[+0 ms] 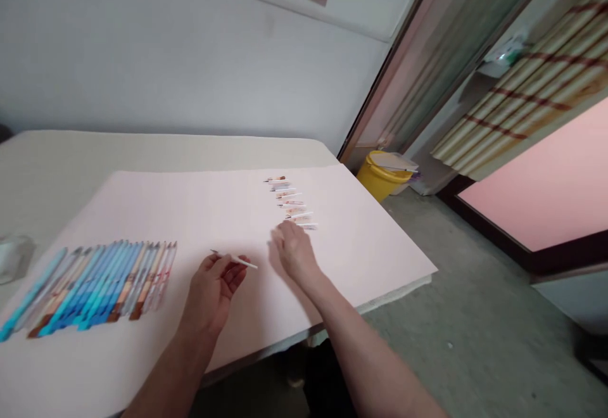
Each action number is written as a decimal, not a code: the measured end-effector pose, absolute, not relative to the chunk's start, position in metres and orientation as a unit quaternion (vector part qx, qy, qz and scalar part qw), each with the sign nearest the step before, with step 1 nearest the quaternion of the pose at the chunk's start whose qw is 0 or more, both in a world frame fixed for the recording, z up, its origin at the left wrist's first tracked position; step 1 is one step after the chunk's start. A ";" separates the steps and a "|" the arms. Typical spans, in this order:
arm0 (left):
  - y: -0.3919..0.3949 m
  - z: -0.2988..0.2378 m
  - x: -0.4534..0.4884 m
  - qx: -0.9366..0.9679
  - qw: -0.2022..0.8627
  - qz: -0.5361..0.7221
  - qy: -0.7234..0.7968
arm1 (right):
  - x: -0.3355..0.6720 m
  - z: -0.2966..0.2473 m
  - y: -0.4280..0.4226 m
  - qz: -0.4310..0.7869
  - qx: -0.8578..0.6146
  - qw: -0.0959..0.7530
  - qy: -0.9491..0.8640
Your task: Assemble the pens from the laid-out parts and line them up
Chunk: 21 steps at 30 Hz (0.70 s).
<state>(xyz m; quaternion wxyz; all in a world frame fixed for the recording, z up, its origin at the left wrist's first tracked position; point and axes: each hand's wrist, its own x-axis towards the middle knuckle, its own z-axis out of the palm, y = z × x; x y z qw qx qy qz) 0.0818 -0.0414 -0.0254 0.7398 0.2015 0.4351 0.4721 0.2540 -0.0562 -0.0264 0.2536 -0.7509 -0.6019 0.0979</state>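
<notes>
Left hand (213,285) pinches a thin white rod (236,260). Right hand (294,253), unclenched, touches the near end of the row of small parts (291,202). Pens (95,285) lie ranked at left.

The person's left hand (211,288) and right hand (293,254) are bare, with slim fingers; the nails are too small and blurred to make out. The left forearm (168,373) and right forearm (361,358) are bare as well, lean and smooth, uncovered all the way to the lower edge of the view. A dark shape (318,380) low between the two forearms may be the person's clothing, but it is too dim to tell.
</notes>
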 end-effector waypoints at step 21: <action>-0.032 -0.028 0.072 0.166 0.743 0.476 0.440 | 0.332 -0.036 -0.066 0.047 -0.849 -0.006 -0.526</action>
